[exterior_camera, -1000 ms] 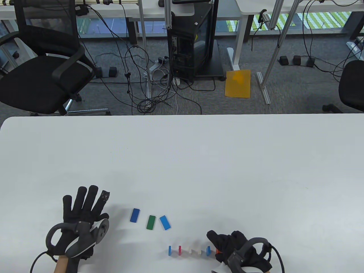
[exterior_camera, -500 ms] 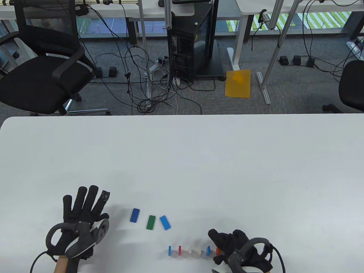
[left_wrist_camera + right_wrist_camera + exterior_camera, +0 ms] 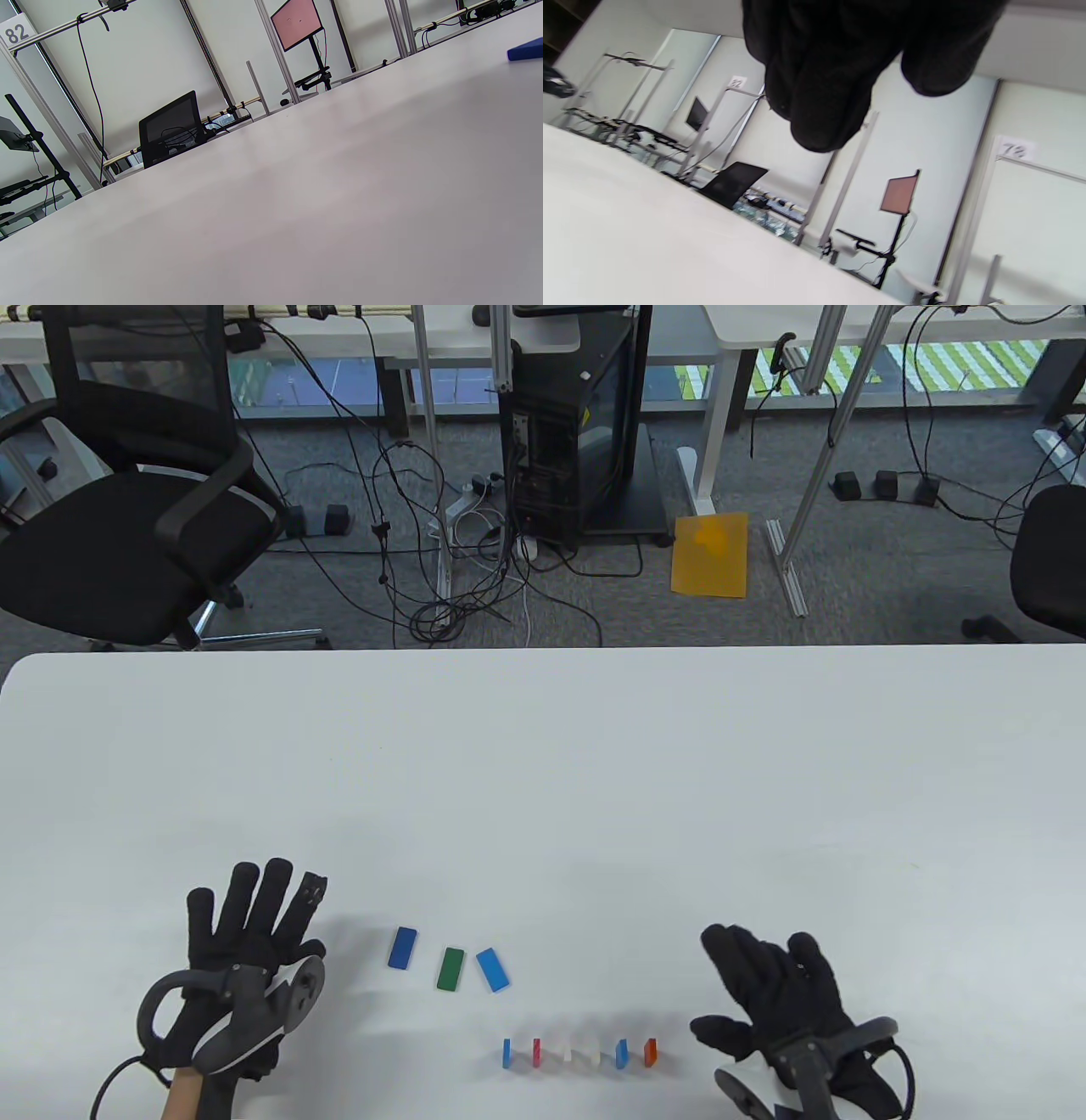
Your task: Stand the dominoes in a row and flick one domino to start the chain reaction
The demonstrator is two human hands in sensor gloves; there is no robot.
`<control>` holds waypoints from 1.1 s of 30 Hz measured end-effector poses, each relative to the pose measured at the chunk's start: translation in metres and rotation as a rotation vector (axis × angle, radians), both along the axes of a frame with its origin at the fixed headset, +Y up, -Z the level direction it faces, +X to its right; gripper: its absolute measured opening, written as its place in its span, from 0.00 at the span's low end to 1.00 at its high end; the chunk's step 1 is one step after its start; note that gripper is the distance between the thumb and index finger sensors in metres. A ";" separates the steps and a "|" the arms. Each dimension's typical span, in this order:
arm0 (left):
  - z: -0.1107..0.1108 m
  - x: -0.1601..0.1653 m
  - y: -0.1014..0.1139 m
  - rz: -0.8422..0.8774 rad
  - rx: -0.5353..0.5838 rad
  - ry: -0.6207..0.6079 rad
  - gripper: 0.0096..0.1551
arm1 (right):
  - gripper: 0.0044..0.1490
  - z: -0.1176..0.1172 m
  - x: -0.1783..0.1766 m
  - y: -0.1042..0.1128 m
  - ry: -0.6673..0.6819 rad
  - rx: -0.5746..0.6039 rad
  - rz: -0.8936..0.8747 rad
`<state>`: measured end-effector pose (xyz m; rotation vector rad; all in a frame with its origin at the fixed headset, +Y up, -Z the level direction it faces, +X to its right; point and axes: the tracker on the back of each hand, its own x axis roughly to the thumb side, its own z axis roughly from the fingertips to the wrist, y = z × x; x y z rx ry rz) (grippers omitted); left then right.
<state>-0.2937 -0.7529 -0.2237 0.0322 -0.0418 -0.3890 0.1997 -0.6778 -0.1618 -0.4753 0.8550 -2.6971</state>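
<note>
A: Where do the dominoes stand?

B: Low in the table view, a little right of centre, six are on edge in a short line: a blue domino [image 3: 506, 1053] at its left end, then a red domino [image 3: 537, 1052], two white dominoes [image 3: 580, 1055], a light blue domino [image 3: 622, 1054] and an orange domino [image 3: 651, 1052] at the right end. They are spaced evenly with small gaps, which I judge is close enough for each to strike the next as it falls.

A: And the rest?

B: Three lie flat just above the line, toward the lower middle: a dark blue domino [image 3: 403, 947], a green domino [image 3: 450, 968] and a tilted light blue flat domino [image 3: 492, 969]. The dark blue one also shows at the upper right edge of the left wrist view [image 3: 526, 49]. They seem a stock waiting to be stood up.

A: The hands?

B: The left hand [image 3: 246, 933] lies at the lower left, fingers straight and spread on the white table [image 3: 594, 780], holding nothing, well clear of the row. The right hand [image 3: 776, 984] sits at the lower right, fingers extended and empty, apart from the orange domino. Keeping both off the line avoids an accidental knock, I think.

A: So what step?

B: Likely fetching a flat piece next; the flick is not yet due.
</note>
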 end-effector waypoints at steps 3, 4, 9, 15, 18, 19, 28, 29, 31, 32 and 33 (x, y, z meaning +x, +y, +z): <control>0.000 0.002 0.000 -0.007 -0.001 -0.008 0.42 | 0.62 -0.008 0.029 0.017 -0.138 0.008 -0.051; 0.000 0.003 0.000 -0.007 0.000 -0.009 0.42 | 0.63 -0.010 0.035 0.020 -0.168 0.001 -0.067; 0.000 0.001 -0.001 0.003 -0.003 -0.009 0.42 | 0.63 -0.028 0.068 0.005 -0.240 -0.096 -0.319; 0.000 0.001 0.000 0.000 -0.007 -0.006 0.42 | 0.62 -0.043 0.072 -0.038 -0.327 -0.222 -0.234; 0.001 0.003 0.000 -0.006 -0.005 -0.008 0.42 | 0.63 -0.049 0.067 -0.060 -0.363 -0.294 -0.084; 0.001 0.003 -0.001 -0.006 -0.004 -0.009 0.42 | 0.63 -0.051 0.066 -0.064 -0.362 -0.316 -0.076; 0.001 0.010 -0.005 -0.022 -0.027 -0.032 0.42 | 0.63 -0.055 0.065 -0.075 -0.356 -0.377 -0.155; 0.001 0.010 -0.004 -0.009 -0.025 -0.033 0.43 | 0.63 -0.055 0.065 -0.075 -0.363 -0.373 -0.136; 0.002 0.012 0.000 0.015 -0.006 -0.042 0.44 | 0.62 -0.055 0.065 -0.074 -0.363 -0.363 -0.129; 0.002 0.015 0.003 0.040 0.004 -0.056 0.46 | 0.62 -0.055 0.065 -0.073 -0.362 -0.356 -0.136; 0.002 0.019 0.006 0.081 0.018 -0.070 0.46 | 0.62 -0.054 0.065 -0.072 -0.363 -0.354 -0.144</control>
